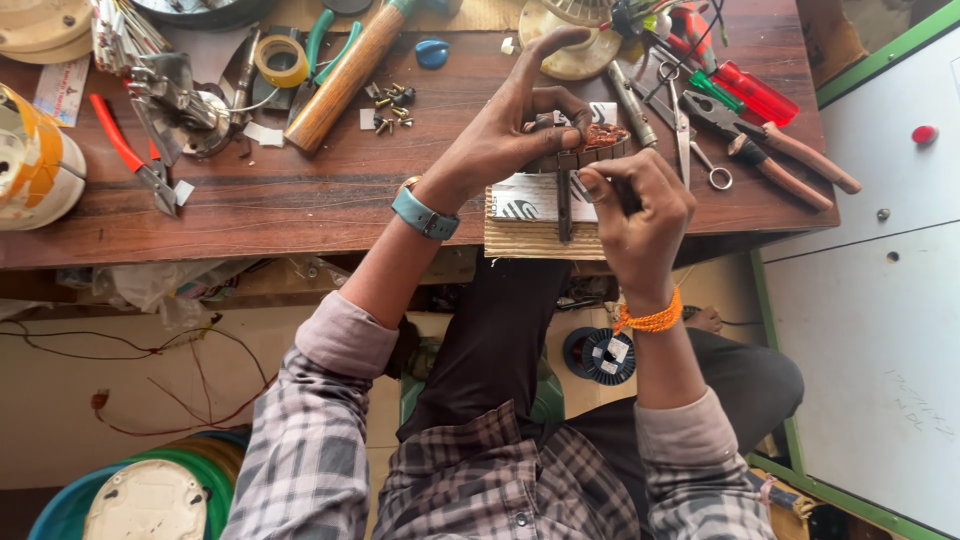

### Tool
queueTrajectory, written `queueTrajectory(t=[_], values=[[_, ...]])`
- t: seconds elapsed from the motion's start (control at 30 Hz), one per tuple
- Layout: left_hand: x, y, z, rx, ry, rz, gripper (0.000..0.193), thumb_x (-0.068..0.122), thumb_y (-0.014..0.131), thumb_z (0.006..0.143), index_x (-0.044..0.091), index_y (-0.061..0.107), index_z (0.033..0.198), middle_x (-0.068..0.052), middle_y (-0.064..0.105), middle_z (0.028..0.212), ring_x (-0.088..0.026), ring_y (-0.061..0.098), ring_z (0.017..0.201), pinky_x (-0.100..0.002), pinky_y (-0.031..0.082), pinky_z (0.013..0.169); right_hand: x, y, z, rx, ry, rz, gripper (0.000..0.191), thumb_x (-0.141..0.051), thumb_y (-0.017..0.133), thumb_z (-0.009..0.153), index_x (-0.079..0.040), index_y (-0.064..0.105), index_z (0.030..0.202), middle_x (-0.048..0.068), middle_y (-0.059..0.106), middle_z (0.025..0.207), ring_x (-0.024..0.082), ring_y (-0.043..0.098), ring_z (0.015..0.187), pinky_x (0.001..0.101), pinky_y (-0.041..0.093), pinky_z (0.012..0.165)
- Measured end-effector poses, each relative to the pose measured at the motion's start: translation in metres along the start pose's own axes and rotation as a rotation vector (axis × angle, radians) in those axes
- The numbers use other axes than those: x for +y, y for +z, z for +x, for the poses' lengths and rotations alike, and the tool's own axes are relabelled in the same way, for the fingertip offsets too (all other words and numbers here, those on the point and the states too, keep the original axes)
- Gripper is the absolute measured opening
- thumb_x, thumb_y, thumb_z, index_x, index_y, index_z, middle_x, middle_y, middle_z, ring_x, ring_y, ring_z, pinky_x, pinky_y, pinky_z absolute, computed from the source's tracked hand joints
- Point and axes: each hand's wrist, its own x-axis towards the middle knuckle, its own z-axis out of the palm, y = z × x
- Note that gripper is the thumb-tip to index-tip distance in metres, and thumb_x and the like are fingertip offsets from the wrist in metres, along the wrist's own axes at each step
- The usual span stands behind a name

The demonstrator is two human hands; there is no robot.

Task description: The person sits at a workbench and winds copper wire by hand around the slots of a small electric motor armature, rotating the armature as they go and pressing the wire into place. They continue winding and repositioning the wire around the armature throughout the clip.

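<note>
Copper windings showed on the stator [585, 145], which sat on a wooden block [530, 238] at the table [330, 200] edge. Left hand [510, 130] clasped the stator's far side; right hand [640, 205] pinched something small against its near rim. Pliers [770, 150] and scissors [685, 130] lay just right. Winding work seemed in hand, demanding steady fingers.

Single head-worn view, looking steeply down, close over wooden workbench [330, 200] edge and lap

Dark wooden workbench [300, 205] over pale floor [60, 420], white cabinet [880, 330] beside.
</note>
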Motion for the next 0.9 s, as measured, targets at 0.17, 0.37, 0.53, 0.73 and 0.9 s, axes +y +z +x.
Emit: queueTrajectory(t=[0.17, 0.37, 0.53, 0.73, 0.9], values=[[0.002, -0.003, -0.006, -0.010, -0.063, -0.010, 0.084, 0.027, 0.084, 0.095, 0.015, 0.030, 0.159, -0.009, 0.071, 0.117, -0.014, 0.072, 0.109, -0.034, 0.060, 0.104, -0.005, 0.019, -0.014, 0.052, 0.102, 0.083, 0.011, -0.006, 0.081, 0.096, -0.001, 0.071, 0.094, 0.003, 0.059, 0.080, 0.009, 0.053, 0.069, 0.0259, 0.038, 0.062], [0.008, 0.018, -0.009, 0.046, 0.154, 0.479, 0.082, 0.031, 0.085, 0.088, 0.021, 0.038, 0.155, -0.003, 0.068, 0.128, -0.013, 0.069, 0.102, -0.030, 0.061, 0.097, 0.006, 0.023, -0.039, 0.054, 0.163, 0.080, 0.006, 0.003, 0.076, 0.092, 0.001, 0.071, 0.094, 0.003, 0.066, 0.082, 0.007, 0.060, 0.070, 0.0251, 0.044, 0.061], [0.007, 0.052, -0.017, 0.211, 0.219, 1.153, 0.085, 0.025, 0.088, 0.084, 0.023, 0.041, 0.154, -0.003, 0.056, 0.115, -0.024, 0.053, 0.105, -0.040, 0.049, 0.092, 0.029, 0.002, -0.044, 0.090, 0.203, -0.026, 0.007, -0.003, 0.079, 0.095, -0.001, 0.074, 0.098, 0.003, 0.066, 0.084, 0.007, 0.054, 0.071, 0.0248, 0.041, 0.062], [0.001, 0.054, -0.020, 0.279, 0.297, 1.145, 0.053, 0.020, 0.086, 0.085, 0.021, 0.057, 0.129, -0.002, 0.054, 0.113, -0.025, 0.052, 0.106, -0.039, 0.049, 0.091, 0.044, -0.027, -0.023, 0.097, 0.187, -0.055, 0.013, -0.015, 0.080, 0.102, -0.004, 0.074, 0.101, 0.001, 0.064, 0.085, 0.006, 0.046, 0.069, 0.0241, 0.033, 0.060], [0.006, 0.053, -0.026, 0.257, 0.280, 1.111, 0.046, 0.014, 0.083, 0.084, 0.017, 0.060, 0.124, -0.004, 0.053, 0.110, -0.025, 0.052, 0.104, -0.040, 0.050, 0.088, 0.035, -0.033, 0.009, 0.030, -0.004, -0.112, 0.017, -0.017, 0.081, 0.105, -0.002, 0.073, 0.102, 0.001, 0.066, 0.086, 0.006, 0.048, 0.069, 0.0238, 0.034, 0.060]])
